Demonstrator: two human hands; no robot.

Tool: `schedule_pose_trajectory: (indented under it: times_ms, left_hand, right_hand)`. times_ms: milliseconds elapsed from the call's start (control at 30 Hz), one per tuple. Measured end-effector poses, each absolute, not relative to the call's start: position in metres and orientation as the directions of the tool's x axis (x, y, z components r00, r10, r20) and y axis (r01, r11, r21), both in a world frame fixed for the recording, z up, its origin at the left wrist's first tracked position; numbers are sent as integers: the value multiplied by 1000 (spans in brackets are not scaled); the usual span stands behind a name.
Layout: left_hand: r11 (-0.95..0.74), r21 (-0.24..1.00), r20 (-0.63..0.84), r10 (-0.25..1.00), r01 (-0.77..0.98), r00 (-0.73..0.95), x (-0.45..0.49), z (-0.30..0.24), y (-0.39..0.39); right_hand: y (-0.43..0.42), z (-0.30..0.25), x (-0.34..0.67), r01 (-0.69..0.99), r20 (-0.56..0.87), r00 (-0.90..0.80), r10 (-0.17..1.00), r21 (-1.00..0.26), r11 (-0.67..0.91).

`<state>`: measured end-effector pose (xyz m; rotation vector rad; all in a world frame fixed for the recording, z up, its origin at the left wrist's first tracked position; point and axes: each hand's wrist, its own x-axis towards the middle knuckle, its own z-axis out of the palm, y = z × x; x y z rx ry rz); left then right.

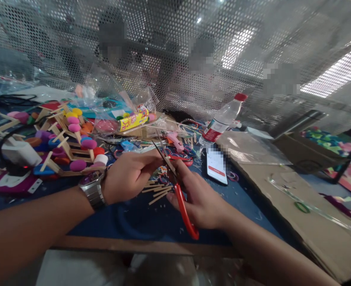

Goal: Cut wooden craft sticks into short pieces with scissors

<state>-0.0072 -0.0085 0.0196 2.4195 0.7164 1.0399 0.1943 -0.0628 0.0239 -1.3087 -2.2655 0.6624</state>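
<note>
A pair of scissors with red handles (183, 210) is in my right hand (206, 198), and its metal blades stand apart, pointing up and to the left. My left hand (124, 174), with a metal-banded watch (92, 188) at the wrist, is closed close beside the blades. Its fingertips seem pinched together; whatever they hold is too small and blurred to name. Beneath both hands, short wooden sticks (160, 191) lie loose on the blue tabletop (118, 224).
Left, stick-built pieces with colourful round parts (78, 165) crowd a purple power strip (14, 184) and white charger (20, 153). Behind my hands lies a pink glue gun (175, 142). A phone (216, 165), a bottle (221, 121) and cardboard (270, 190) are on the right.
</note>
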Motion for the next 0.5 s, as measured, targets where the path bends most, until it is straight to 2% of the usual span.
schedule_pose_trajectory:
  times_ms: [500]
  left_hand:
    - [-760,588,534,621,277,574,-7,21,-12]
  right_hand:
    - [-64,26,194,624,171,-468,867,-632,461]
